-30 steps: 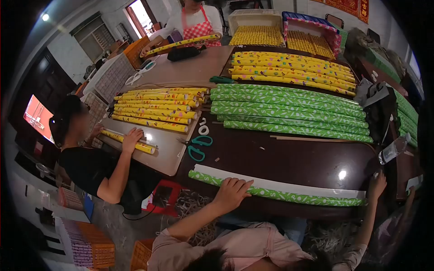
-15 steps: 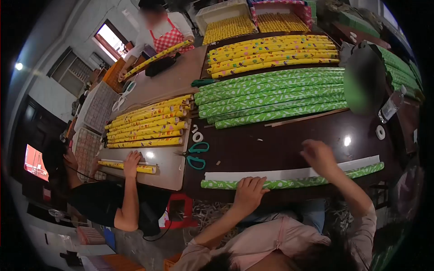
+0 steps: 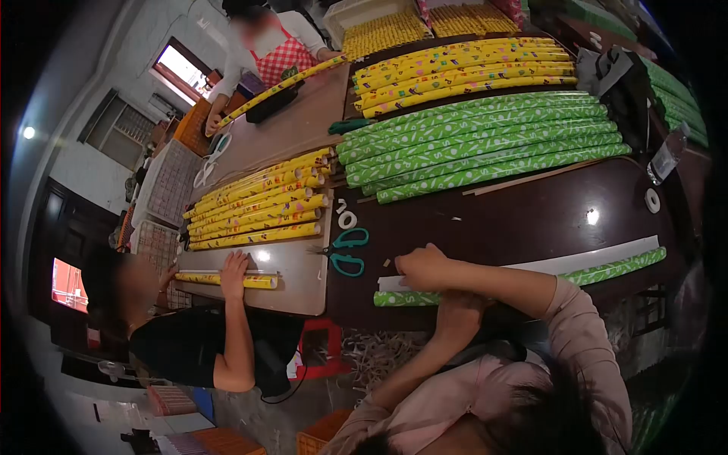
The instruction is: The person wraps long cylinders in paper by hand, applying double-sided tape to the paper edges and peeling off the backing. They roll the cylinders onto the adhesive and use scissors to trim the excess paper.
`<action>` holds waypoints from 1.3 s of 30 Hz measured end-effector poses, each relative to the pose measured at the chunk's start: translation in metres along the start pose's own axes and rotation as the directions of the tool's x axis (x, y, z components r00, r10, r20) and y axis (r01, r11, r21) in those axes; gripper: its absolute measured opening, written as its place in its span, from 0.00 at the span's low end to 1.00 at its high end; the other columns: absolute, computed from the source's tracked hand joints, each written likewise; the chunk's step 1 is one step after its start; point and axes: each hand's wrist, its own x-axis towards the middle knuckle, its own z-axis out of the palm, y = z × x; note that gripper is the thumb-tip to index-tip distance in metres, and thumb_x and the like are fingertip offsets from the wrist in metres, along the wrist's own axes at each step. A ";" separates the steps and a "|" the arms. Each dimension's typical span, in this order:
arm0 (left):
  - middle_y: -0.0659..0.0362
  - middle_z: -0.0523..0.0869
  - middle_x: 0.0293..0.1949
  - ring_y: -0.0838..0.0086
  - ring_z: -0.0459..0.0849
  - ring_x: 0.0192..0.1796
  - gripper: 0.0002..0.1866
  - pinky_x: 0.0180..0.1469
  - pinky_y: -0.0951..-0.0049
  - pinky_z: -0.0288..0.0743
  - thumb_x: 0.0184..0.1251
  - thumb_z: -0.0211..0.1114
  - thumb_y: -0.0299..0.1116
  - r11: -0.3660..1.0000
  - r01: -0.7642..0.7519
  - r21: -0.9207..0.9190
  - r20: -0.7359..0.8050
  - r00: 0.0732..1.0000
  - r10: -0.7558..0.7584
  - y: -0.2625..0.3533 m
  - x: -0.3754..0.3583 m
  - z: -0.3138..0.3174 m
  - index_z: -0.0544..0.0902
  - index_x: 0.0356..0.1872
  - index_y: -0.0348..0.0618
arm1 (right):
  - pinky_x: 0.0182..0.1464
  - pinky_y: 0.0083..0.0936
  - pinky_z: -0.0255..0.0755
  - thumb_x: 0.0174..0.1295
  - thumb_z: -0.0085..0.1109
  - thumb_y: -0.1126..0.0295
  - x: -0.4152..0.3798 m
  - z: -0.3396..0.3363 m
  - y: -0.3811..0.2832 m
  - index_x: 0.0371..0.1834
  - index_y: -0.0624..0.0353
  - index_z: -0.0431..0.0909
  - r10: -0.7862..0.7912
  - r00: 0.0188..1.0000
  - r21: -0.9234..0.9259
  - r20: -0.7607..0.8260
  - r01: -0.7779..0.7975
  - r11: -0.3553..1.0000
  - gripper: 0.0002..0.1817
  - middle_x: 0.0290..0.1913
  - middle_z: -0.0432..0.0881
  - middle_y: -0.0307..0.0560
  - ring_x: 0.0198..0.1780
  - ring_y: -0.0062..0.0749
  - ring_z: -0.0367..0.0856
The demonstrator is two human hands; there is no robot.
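A green patterned roll (image 3: 618,264) lies along the near edge of the dark table, with a strip of its white paper side (image 3: 576,259) showing behind it. My right hand (image 3: 425,267) has its fingers curled together over the left end of the white strip; whether it holds anything is too small to tell. My left hand (image 3: 459,312) rests at the roll, under my right forearm, its fingers mostly hidden. Teal-handled scissors (image 3: 349,264) lie to the left, beside a white tape ring (image 3: 346,220).
Green rolls (image 3: 485,144) and yellow rolls (image 3: 462,76) are stacked behind. At left, a co-worker's hand (image 3: 233,269) rests on a yellow roll (image 3: 262,281). Another person in a checked apron (image 3: 284,62) holds a long yellow roll. A bottle (image 3: 667,155) stands at right.
My right hand has moved left from above the paper, crossing over my left hand to the roll's left end. The camera view has shifted slightly. The apron wearer's roll has moved slightly.
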 end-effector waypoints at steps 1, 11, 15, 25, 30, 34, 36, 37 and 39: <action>0.46 0.80 0.46 0.52 0.79 0.50 0.16 0.52 0.54 0.71 0.62 0.60 0.30 1.000 -0.006 -0.017 -0.033 0.999 0.006 -0.002 0.002 0.003 0.79 0.51 0.37 | 0.53 0.49 0.71 0.61 0.63 0.62 0.000 0.003 0.003 0.45 0.64 0.81 -0.005 1.000 -0.001 -0.006 0.005 1.000 0.17 0.48 0.80 0.58 0.43 0.53 0.81; 0.46 0.80 0.47 0.51 0.79 0.52 0.17 0.55 0.51 0.69 0.63 0.60 0.31 0.999 -0.025 -0.037 -0.096 0.995 0.021 -0.001 0.004 0.029 0.79 0.52 0.37 | 0.43 0.46 0.76 0.61 0.60 0.69 -0.008 -0.001 0.002 0.42 0.65 0.79 0.001 0.993 0.177 -0.120 0.021 0.984 0.11 0.39 0.82 0.60 0.40 0.54 0.82; 0.48 0.79 0.48 0.53 0.78 0.51 0.18 0.53 0.54 0.70 0.60 0.64 0.31 0.998 -0.022 0.051 -0.126 0.992 0.028 0.005 0.005 0.024 0.79 0.51 0.36 | 0.43 0.47 0.75 0.60 0.60 0.72 0.007 -0.005 0.020 0.41 0.64 0.77 -0.169 0.984 0.199 -0.057 0.178 0.964 0.09 0.39 0.83 0.57 0.41 0.52 0.83; 0.53 0.79 0.37 0.59 0.79 0.41 0.16 0.45 0.60 0.71 0.59 0.69 0.37 0.988 -0.137 0.070 -0.024 0.990 0.139 -0.021 -0.005 -0.023 0.80 0.40 0.36 | 0.48 0.41 0.76 0.56 0.61 0.75 0.014 0.019 0.036 0.38 0.64 0.76 -0.312 0.910 0.321 -0.273 0.392 0.862 0.08 0.41 0.84 0.57 0.55 0.51 0.82; 0.53 0.82 0.41 0.58 0.81 0.44 0.12 0.48 0.59 0.72 0.63 0.68 0.34 0.957 0.171 0.234 -0.306 0.947 -0.094 -0.069 -0.039 -0.060 0.81 0.43 0.38 | 0.44 0.38 0.76 0.54 0.62 0.75 0.018 0.021 0.038 0.38 0.64 0.79 -0.323 0.874 0.375 -0.361 0.454 0.808 0.09 0.37 0.85 0.55 0.45 0.47 0.85; 0.54 0.85 0.43 0.65 0.82 0.46 0.18 0.55 0.64 0.71 0.67 0.65 0.28 0.847 0.509 -0.152 -0.527 0.683 -0.505 -0.087 -0.040 -0.064 0.79 0.56 0.37 | 0.41 0.33 0.75 0.55 0.64 0.73 0.012 0.013 0.034 0.37 0.64 0.78 -0.316 0.882 0.446 -0.348 0.453 0.772 0.09 0.33 0.84 0.52 0.37 0.39 0.84; 0.58 0.85 0.40 0.78 0.80 0.43 0.22 0.51 0.73 0.72 0.67 0.64 0.25 0.674 0.518 -0.526 -0.339 0.600 -0.725 -0.087 -0.035 -0.063 0.75 0.62 0.38 | 0.40 0.30 0.75 0.57 0.64 0.73 0.012 0.010 0.031 0.36 0.64 0.77 -0.306 0.894 0.483 -0.328 0.437 0.759 0.08 0.32 0.84 0.49 0.36 0.31 0.83; 0.58 0.85 0.40 0.78 0.80 0.43 0.22 0.51 0.73 0.72 0.67 0.64 0.25 0.661 0.530 -0.531 -0.336 0.584 -0.739 -0.081 -0.031 -0.065 0.75 0.62 0.38 | 0.40 0.30 0.75 0.57 0.64 0.73 0.013 0.011 0.031 0.36 0.64 0.77 -0.313 0.898 0.492 -0.310 0.433 0.755 0.08 0.32 0.84 0.49 0.36 0.31 0.83; 0.60 0.85 0.36 0.80 0.79 0.41 0.23 0.49 0.77 0.71 0.67 0.64 0.25 0.618 0.612 -0.494 -0.253 0.579 -0.775 -0.074 -0.027 -0.069 0.75 0.63 0.38 | 0.41 0.30 0.75 0.57 0.64 0.74 0.011 0.011 0.030 0.36 0.64 0.77 -0.280 0.909 0.517 -0.310 0.408 0.753 0.07 0.33 0.84 0.48 0.36 0.31 0.83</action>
